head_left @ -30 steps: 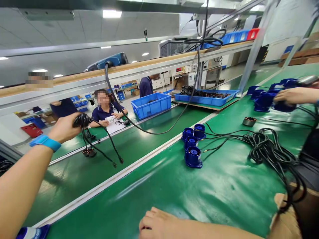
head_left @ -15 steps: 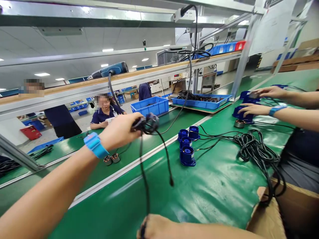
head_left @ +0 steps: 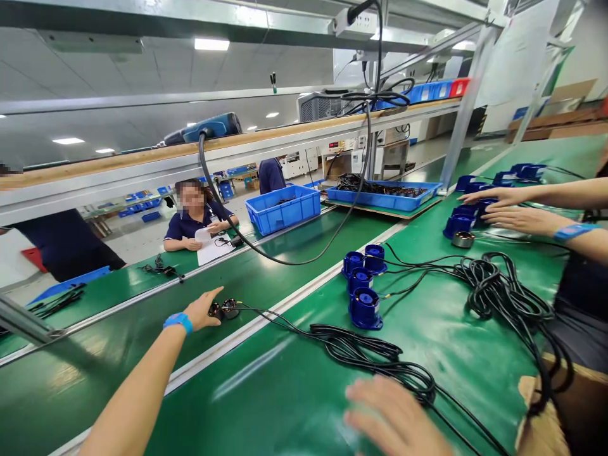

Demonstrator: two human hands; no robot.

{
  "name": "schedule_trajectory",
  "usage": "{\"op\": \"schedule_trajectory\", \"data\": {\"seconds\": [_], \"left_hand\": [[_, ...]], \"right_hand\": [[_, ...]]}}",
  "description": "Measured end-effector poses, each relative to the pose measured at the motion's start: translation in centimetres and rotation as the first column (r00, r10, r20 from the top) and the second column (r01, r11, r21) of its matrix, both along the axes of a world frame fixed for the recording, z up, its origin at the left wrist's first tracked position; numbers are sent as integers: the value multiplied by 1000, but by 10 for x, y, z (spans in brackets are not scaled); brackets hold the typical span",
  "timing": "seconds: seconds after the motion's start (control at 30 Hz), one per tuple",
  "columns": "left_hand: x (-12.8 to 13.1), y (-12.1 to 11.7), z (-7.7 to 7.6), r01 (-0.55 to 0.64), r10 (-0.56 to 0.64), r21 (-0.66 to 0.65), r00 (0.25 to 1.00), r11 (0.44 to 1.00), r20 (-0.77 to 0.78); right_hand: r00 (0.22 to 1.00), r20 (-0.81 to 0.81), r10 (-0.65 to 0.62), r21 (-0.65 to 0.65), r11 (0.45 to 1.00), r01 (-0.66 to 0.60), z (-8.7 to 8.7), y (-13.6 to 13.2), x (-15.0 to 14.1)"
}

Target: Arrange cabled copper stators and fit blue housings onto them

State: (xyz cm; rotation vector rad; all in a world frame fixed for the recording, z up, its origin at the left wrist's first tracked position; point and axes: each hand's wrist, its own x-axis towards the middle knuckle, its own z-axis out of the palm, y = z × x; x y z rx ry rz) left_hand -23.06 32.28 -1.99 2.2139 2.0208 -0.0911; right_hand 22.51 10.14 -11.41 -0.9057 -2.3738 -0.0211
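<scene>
I am reaching my left hand (head_left: pixel 202 310) out, fingers spread, touching two small round motor cores (head_left: pixel 225 310) at its fingertips; their black cable (head_left: pixel 365 351) is trailing to my right hand (head_left: pixel 396 421), hovering open just over it

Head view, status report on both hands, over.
Left hand open, touching small round parts on belt. Right hand open beside black cable bundle. Nothing blocking.
</scene>
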Motion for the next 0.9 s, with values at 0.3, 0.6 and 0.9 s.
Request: {"op": "schedule_trajectory", "data": {"seconds": [0.3, 0.6, 0.9], "left_hand": [[-12, 11, -39, 157, -146, -39, 968, 987, 204], [3, 33, -52, 162, -146, -110, 979, 981, 145], [15, -63, -28, 110, -105, -83, 992, 990, 63]], "right_hand": [[887, 197, -418, -292, 838, 461, -21, 74, 93], [889, 252, -382, -469, 755, 457, -8, 59, 74], [724, 314, -614, -74, 745, 663, -19, 69, 149]]}}
